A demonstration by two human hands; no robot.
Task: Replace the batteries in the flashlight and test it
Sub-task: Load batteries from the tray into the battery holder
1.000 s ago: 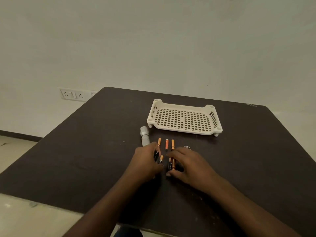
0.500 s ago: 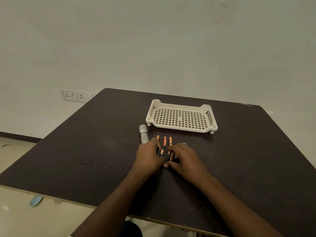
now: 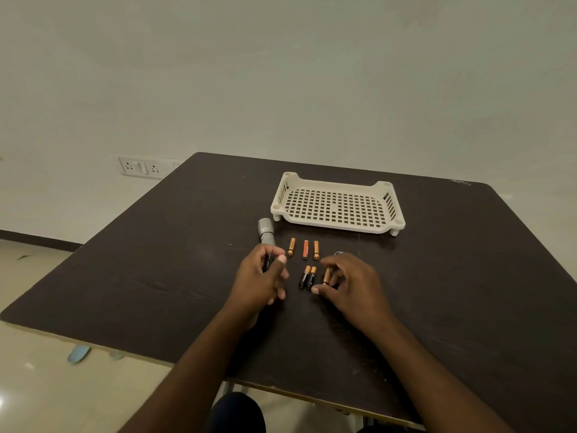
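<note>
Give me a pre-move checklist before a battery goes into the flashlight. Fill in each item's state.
1. Flashlight held: ok, the left hand wraps its rear part, head resting on the table.
2. Battery picked up: ok, the right hand pinches one battery between thumb and fingers.
3. Spare cells sorted: ok, three batteries lie in a far row, two black-and-copper batteries lie side by side nearer.
4. Battery compartment open: cannot tell, the left hand hides the rear end.
5. Polarity of the held battery: cannot tell, too small.
6. Tray clear of the hands: ok, it stands beyond the cells.
</note>
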